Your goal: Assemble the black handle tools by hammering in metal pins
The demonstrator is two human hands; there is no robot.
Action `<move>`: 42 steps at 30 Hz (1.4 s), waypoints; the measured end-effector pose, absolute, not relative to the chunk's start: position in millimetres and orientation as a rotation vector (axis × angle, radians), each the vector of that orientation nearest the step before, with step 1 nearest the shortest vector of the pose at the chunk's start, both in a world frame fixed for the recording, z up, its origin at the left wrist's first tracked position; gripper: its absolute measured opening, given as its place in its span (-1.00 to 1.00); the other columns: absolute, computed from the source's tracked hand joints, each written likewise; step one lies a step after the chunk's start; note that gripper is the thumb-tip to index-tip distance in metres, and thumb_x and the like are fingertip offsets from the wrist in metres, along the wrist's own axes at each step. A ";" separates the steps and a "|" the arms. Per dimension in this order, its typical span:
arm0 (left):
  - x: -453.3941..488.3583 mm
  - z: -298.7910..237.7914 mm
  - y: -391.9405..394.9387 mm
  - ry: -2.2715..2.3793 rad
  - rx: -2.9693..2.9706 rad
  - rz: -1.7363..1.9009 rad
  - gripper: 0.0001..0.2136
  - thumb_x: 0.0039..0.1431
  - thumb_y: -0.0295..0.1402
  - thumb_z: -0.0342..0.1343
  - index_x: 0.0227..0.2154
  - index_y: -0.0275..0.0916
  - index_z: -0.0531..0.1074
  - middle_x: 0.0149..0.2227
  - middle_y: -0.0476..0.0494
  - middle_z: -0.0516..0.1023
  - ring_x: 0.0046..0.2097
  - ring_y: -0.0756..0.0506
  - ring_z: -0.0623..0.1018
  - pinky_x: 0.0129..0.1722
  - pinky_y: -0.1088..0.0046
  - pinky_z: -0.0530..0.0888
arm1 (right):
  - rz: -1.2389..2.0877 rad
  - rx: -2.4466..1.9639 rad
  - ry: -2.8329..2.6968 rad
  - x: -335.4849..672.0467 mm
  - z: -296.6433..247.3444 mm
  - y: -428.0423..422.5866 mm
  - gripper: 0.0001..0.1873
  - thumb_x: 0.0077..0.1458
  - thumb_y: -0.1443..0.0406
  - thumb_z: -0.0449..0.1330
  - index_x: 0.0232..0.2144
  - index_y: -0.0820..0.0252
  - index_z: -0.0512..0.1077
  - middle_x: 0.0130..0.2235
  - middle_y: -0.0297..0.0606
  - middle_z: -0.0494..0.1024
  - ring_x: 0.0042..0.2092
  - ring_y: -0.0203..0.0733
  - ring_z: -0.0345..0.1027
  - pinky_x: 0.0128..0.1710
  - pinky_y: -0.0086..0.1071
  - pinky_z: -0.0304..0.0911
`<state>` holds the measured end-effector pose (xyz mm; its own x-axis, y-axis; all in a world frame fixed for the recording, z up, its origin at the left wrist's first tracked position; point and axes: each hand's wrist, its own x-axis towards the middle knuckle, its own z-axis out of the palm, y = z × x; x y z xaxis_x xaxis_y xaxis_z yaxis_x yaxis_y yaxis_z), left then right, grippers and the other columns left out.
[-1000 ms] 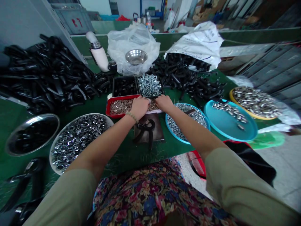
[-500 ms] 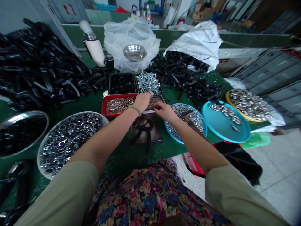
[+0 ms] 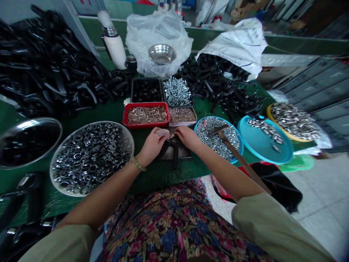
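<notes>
Where left hand [image 3: 152, 146] and right hand [image 3: 188, 139] meet, fingers [image 3: 177, 133] together on a metal pin [image 3: 171, 137] — black part [image 3: 175, 155] below, red tray [image 3: 144, 125] beyond

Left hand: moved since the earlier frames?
Yes, the left hand came back toward the person: it was over the red rectangular tray, now sits in front of it.

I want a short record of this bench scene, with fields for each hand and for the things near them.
Left hand: near small metal part, above black curved handle
Right hand: fingers at the small metal part
Under hands: dark metal plate
Right side: wooden-handled hammer across blue tray of nuts
Also near: red tray of pins; large round tray of steel rings
</notes>
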<state>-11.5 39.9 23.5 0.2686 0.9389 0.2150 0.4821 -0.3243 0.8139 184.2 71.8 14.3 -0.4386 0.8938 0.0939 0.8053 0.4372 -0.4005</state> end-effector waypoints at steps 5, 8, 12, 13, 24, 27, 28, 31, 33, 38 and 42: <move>-5.1 13.0 31.4 1.443 2.284 0.707 -0.80 0.30 -0.32 -0.06 -0.25 -0.22 0.47 -0.22 -0.10 0.39 -0.19 -0.05 0.42 -0.06 0.42 0.40 | 0.325 -1.509 -2.474 181.8 14.8 65.6 -0.78 0.29 0.33 0.00 -0.19 0.29 0.42 -0.18 -0.06 0.51 -0.10 -0.10 0.38 -0.07 -0.26 0.25; -3.8 12.6 30.2 1.485 2.409 0.603 -0.77 0.32 -0.30 -0.09 -0.27 -0.22 0.46 -0.25 -0.11 0.38 -0.24 -0.05 0.42 -0.13 0.43 0.40 | 0.225 -1.508 -2.566 182.4 14.1 61.5 -0.76 0.29 0.36 -0.03 -0.18 0.32 0.43 -0.17 -0.02 0.51 -0.10 -0.08 0.39 -0.07 -0.25 0.26; -2.7 15.4 27.7 1.511 2.556 0.448 -0.75 0.34 -0.29 -0.12 -0.27 -0.25 0.45 -0.25 -0.14 0.39 -0.25 -0.09 0.42 -0.21 0.40 0.38 | 0.221 -1.455 -2.619 183.3 11.8 57.9 -0.75 0.28 0.38 -0.03 -0.17 0.34 0.44 -0.15 -0.01 0.52 -0.08 -0.08 0.40 -0.04 -0.26 0.27; -2.4 15.8 26.9 1.508 2.596 0.413 -0.75 0.34 -0.30 -0.12 -0.25 -0.25 0.45 -0.25 -0.15 0.39 -0.24 -0.10 0.42 -0.22 0.39 0.38 | 0.235 -1.429 -2.622 183.2 12.3 57.7 -0.74 0.28 0.37 -0.02 -0.16 0.34 0.44 -0.12 -0.01 0.52 -0.06 -0.08 0.40 -0.02 -0.26 0.26; -2.3 22.0 20.5 1.404 2.734 0.251 -0.74 0.35 -0.38 -0.18 -0.08 -0.23 0.40 -0.19 -0.19 0.40 -0.18 -0.13 0.41 -0.23 0.38 0.36 | 0.145 -1.822 -2.042 279.7 46.2 12.1 -0.57 0.25 0.22 0.01 0.09 0.33 0.34 -0.02 0.03 0.52 0.02 0.00 0.39 0.04 -0.13 0.26; -5.2 22.5 15.4 1.367 2.718 0.288 -0.75 0.34 -0.37 -0.16 -0.11 -0.23 0.41 -0.16 -0.20 0.40 -0.15 -0.15 0.40 -0.16 0.34 0.38 | -0.140 -2.159 -2.150 318.1 45.2 -16.5 -0.61 0.21 0.22 0.06 0.01 0.35 0.38 -0.08 0.08 0.52 -0.01 0.11 0.37 -0.02 -0.07 0.28; -6.1 22.6 13.4 1.349 2.709 0.307 -0.76 0.33 -0.37 -0.15 -0.11 -0.24 0.41 -0.14 -0.21 0.41 -0.14 -0.16 0.39 -0.14 0.33 0.39 | -0.184 -2.263 -2.174 326.2 43.7 -23.6 -0.63 0.20 0.23 0.07 -0.01 0.34 0.38 -0.09 0.07 0.51 -0.02 0.12 0.36 -0.06 -0.08 0.29; -7.9 23.8 7.9 1.323 2.656 0.354 -0.77 0.30 -0.38 -0.09 -0.08 -0.25 0.40 -0.10 -0.22 0.40 -0.11 -0.18 0.38 -0.08 0.28 0.40 | -0.267 -2.465 -2.213 337.8 37.9 -33.2 -0.61 0.18 0.26 0.08 0.03 0.33 0.33 -0.07 0.08 0.48 -0.03 0.14 0.35 -0.14 -0.10 0.30; -8.1 25.2 5.4 1.330 2.618 0.366 -0.77 0.28 -0.38 -0.06 -0.07 -0.25 0.39 -0.10 -0.23 0.40 -0.10 -0.18 0.38 -0.06 0.26 0.41 | -0.297 -2.531 -2.210 338.1 36.0 -31.8 -0.57 0.21 0.30 0.02 0.10 0.38 0.26 -0.09 0.12 0.48 -0.04 0.14 0.36 -0.14 -0.09 0.29; -9.3 24.5 3.2 1.371 2.532 0.388 -0.76 0.26 -0.37 -0.03 -0.04 -0.21 0.38 -0.09 -0.20 0.41 -0.12 -0.17 0.41 -0.08 0.27 0.42 | -0.083 -2.393 -2.094 307.4 50.5 -26.7 -0.53 0.27 0.30 -0.13 0.17 0.40 0.20 -0.05 0.16 0.48 -0.13 0.08 0.45 -0.19 -0.15 0.32; -10.8 19.8 3.5 1.384 2.491 0.401 -0.77 0.28 -0.34 -0.04 -0.05 -0.19 0.38 -0.12 -0.15 0.42 -0.15 -0.14 0.43 -0.11 0.32 0.42 | 0.429 -2.032 -2.039 252.5 71.7 -26.0 -0.51 0.30 0.20 -0.16 0.20 0.23 0.18 -0.08 -0.01 0.56 -0.20 0.02 0.51 -0.24 -0.20 0.37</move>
<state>-10.8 3.5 19.8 0.5073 0.8545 0.1118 0.7817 -0.5109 0.3576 252.5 -26.0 71.7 -0.0112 0.9990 -0.0426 0.9316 -0.0050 -0.3635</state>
